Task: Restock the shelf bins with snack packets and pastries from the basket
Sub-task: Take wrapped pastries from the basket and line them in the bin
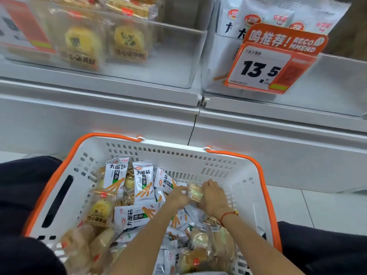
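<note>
A white basket (198, 153) with orange handles sits low in the view, filled with several white snack packets (143, 183) and clear-wrapped yellow pastries (101, 207). Both my hands reach into its far middle. My left hand (178, 196) and my right hand (213, 195) both grip one small clear-wrapped pastry packet (194, 192) between them, just above the pile. Up on the shelf, a clear bin (178, 56) at the left holds yellow pastries (129, 42), and a clear bin (337, 76) at the right holds white snack packets (256, 14).
An orange price tag (266, 66) reading 13.5 hangs on the right bin's front. White shelf ledges (99, 100) run below the bins. My dark-clothed knees (21, 195) flank the basket. Pale floor tiles (317, 205) lie at the right.
</note>
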The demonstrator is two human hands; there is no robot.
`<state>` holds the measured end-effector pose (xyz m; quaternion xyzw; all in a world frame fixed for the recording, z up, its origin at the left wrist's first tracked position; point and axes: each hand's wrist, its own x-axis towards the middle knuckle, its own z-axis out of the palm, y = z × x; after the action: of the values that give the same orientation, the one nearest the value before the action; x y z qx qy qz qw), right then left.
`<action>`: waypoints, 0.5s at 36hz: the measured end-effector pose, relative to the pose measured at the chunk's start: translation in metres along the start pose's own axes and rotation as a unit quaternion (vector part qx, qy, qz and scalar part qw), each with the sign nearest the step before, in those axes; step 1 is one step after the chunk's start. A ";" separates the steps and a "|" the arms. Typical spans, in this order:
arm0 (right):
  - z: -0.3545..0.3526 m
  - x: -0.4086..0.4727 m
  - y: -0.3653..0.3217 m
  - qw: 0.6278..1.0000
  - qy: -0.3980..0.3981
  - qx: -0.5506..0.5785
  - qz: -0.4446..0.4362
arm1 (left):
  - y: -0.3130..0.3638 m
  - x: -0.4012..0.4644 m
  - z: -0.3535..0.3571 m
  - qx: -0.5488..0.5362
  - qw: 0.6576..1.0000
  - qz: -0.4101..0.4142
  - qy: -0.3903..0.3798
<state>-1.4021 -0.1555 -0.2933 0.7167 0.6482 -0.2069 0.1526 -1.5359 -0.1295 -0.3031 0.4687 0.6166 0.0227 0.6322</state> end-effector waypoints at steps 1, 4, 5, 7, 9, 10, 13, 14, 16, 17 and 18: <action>-0.003 0.002 0.000 1.000 -0.011 0.009 -0.002 | 0.002 -0.002 -0.003 0.015 1.000 0.008 -0.009; -0.022 0.005 -0.003 0.994 -0.099 0.041 0.005 | 0.004 -0.009 -0.015 0.078 0.996 0.037 -0.025; -0.030 0.006 -0.004 0.991 -0.125 0.046 0.003 | 0.004 -0.014 -0.020 0.103 0.993 0.049 -0.033; -0.048 0.010 -0.007 0.984 -0.166 0.065 -0.003 | 0.007 -0.026 -0.031 0.166 0.983 0.075 -0.036; -0.070 0.011 -0.011 0.974 -0.205 0.096 -0.015 | 0.013 -0.041 -0.043 0.227 0.968 0.109 -0.015; -0.082 0.009 -0.013 0.967 -0.225 0.116 -0.027 | 0.016 -0.048 -0.049 0.250 0.960 0.126 -0.002; -0.118 -0.003 -0.017 0.937 -0.287 0.196 -0.043 | 0.029 -0.067 -0.072 0.307 0.932 0.191 0.032; -0.129 -0.007 -0.019 0.926 -0.303 0.219 -0.046 | 0.035 -0.073 -0.081 0.323 0.922 0.211 0.036; -0.148 -0.011 -0.022 0.912 -0.327 0.242 -0.052 | 0.050 -0.085 -0.098 0.376 0.894 0.241 0.033; -0.157 -0.012 -0.022 0.905 -0.339 0.251 -0.058 | 0.059 -0.092 -0.107 0.405 0.880 0.246 0.027; -0.167 -0.015 -0.023 0.896 -0.349 0.265 -0.067 | 0.068 -0.100 -0.116 0.428 0.869 0.247 0.017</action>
<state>-1.4096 -0.0849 -0.1399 0.5673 0.5204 -0.6181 0.1593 -1.6151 -0.0865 -0.1622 0.8299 0.4407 -0.0802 0.3326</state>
